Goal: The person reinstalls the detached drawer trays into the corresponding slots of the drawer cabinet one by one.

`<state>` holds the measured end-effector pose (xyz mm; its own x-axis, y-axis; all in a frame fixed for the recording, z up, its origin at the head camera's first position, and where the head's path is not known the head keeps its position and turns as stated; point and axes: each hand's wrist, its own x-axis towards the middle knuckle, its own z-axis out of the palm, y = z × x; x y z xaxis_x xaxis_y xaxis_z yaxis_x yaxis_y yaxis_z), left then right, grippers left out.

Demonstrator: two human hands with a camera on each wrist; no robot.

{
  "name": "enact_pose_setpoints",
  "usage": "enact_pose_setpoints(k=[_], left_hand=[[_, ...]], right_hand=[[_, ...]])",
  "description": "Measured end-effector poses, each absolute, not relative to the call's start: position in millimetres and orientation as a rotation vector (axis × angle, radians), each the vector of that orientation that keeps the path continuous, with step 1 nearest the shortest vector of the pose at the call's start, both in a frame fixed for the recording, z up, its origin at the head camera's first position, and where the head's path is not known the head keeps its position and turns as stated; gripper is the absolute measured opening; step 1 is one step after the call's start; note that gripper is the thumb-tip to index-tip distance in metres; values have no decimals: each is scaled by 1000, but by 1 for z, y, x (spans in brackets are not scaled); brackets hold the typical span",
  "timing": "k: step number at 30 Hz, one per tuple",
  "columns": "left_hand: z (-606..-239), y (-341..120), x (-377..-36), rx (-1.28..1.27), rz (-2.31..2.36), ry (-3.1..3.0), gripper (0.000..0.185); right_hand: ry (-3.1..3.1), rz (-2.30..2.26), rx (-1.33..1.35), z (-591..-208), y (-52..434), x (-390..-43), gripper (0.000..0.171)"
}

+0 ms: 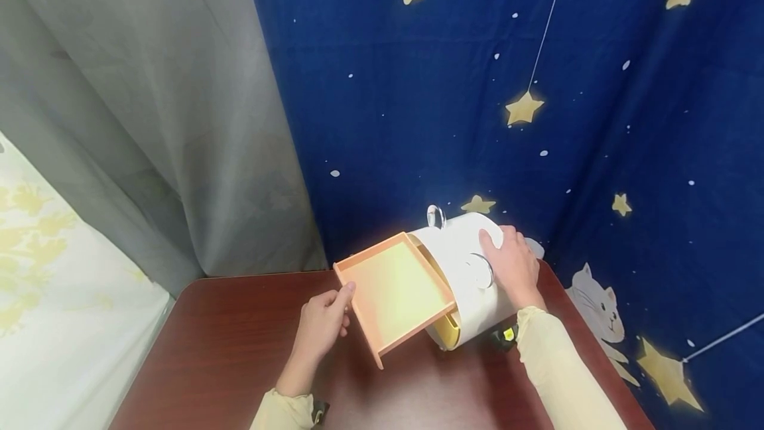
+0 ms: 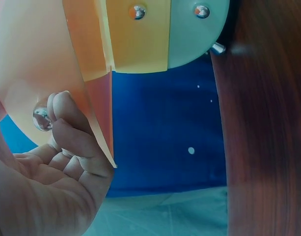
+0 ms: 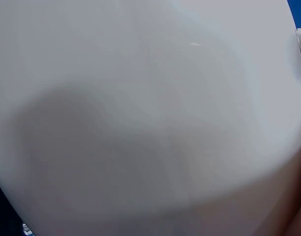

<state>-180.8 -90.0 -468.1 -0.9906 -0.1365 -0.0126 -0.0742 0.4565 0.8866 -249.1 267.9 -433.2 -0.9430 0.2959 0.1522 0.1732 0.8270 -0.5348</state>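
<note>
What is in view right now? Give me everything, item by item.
Drawer organizer: one, white rounded shell, tipped on the table under the right hand.
Orange drawer: one, pulled out, empty, clear knob on its front.
Yellow drawer: one, partly out below the orange one.
Table: one, dark red-brown wood.
Backdrop: one, dark blue with stars and a cat.
Curtain: one, grey, at left.
Left hand: grips the orange drawer's front.
Right hand: rests on the shell.
</note>
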Motion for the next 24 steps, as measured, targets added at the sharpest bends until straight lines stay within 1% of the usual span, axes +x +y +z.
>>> enact_pose_setpoints(k=[5, 16, 24], left_hand=[[-468, -89, -180, 190, -1587, -2639, 70], [-464, -85, -175, 169, -1576, -2644, 61], [-466, -83, -179, 159, -1575, -2653, 63]], right_hand=[[-2785, 781, -362, -434, 268, -249, 88], [-2781, 779, -362, -433, 268, -249, 87], [-2776, 775, -352, -435, 269, -251, 88]])
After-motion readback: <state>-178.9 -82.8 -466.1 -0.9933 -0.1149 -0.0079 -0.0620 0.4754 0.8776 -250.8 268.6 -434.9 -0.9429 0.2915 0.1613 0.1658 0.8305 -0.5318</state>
